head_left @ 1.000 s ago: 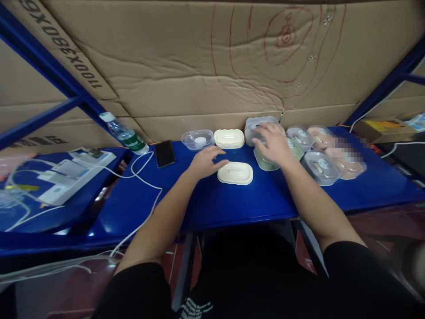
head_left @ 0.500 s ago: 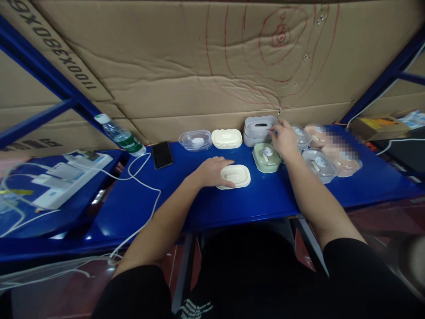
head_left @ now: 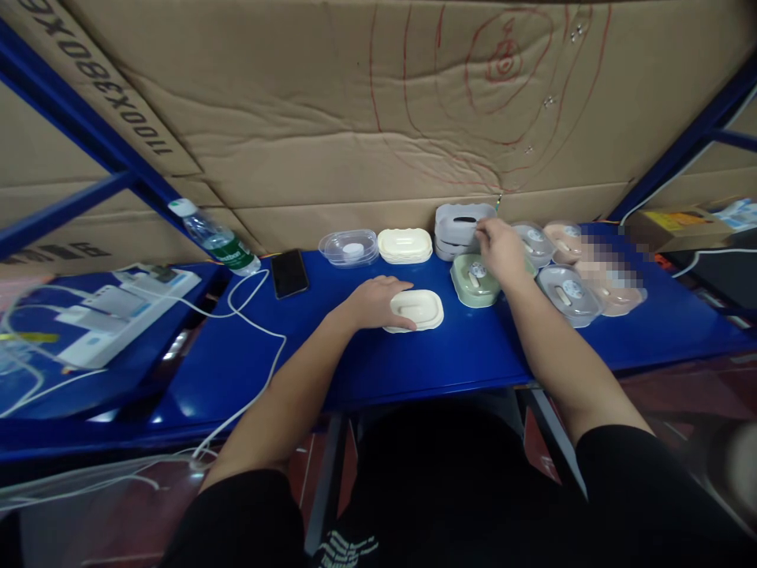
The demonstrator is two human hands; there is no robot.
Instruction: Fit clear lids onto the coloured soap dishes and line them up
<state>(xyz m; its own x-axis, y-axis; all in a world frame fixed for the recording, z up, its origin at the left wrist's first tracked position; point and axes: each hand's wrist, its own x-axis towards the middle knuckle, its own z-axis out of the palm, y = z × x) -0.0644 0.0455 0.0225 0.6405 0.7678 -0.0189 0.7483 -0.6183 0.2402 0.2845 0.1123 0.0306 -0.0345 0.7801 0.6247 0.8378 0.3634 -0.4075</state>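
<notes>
A brown cardboard wall, marked with red hand-drawn rings, stands behind a glossy blue tabletop. On it, near the middle of the front part, lies a cream oval plastic dish with a raised rounded centre. The left hand takes hold of the dish's left end, thumb along the near side and fingers at the far side. Farther back, the right hand has its fingertips drawn narrow on the right rim of the top tray in a stack of grey plastic trays with a dark slot; whether that tray is lifted at all, I cannot tell.

A second ago the left hand was just behind the dish and the right hand was over the grey stack, hiding much of it. Now each hand has a piece of its own, so the work at this moment joins the dish in front and the trays at the back.

In front of the stack sits a pale green lidded container; to its right are grey lidded containers and peach-coloured lidded containers. Left of the stack come a pile of cream plastic trays, clear plastic lids and a black phone.
</notes>
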